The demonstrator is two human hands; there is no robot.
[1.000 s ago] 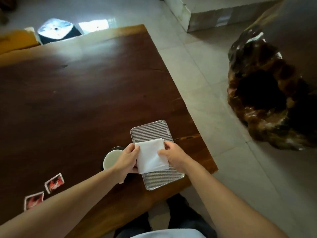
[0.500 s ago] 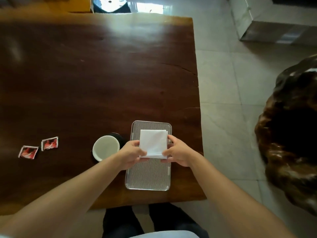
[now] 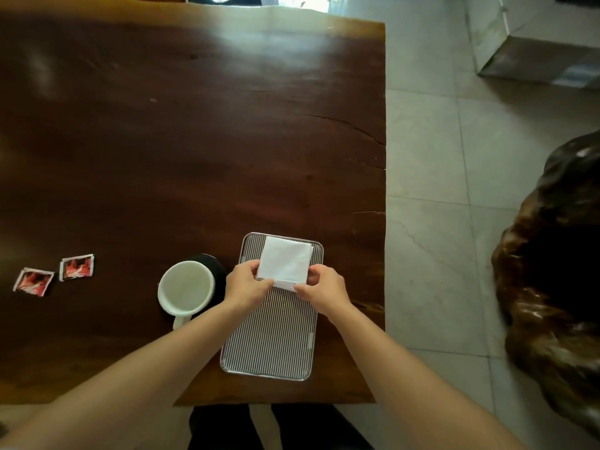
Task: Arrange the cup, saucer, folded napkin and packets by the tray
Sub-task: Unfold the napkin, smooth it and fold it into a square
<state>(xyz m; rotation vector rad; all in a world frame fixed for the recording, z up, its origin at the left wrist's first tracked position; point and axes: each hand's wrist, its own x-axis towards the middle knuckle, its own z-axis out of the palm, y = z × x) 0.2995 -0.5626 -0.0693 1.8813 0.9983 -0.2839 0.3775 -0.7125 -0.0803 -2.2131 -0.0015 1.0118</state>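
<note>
Two hands (image 3: 248, 282) (image 3: 324, 293) at near corners of napkin (image 3: 285, 259)

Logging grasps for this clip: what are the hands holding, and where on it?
Both hold the napkin over the tray. The left hand pinches its near left corner, and the right hand pinches its near right corner.

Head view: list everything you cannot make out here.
- The saucer: only a dark arc shows; the cup covers the rest.
- The napkin: its near edge is hidden by the left hand and right hand; whether it rests on the tray is unclear.
- The packets: print too small to read.
- The cup's inside: pale, full or empty unclear.
</note>
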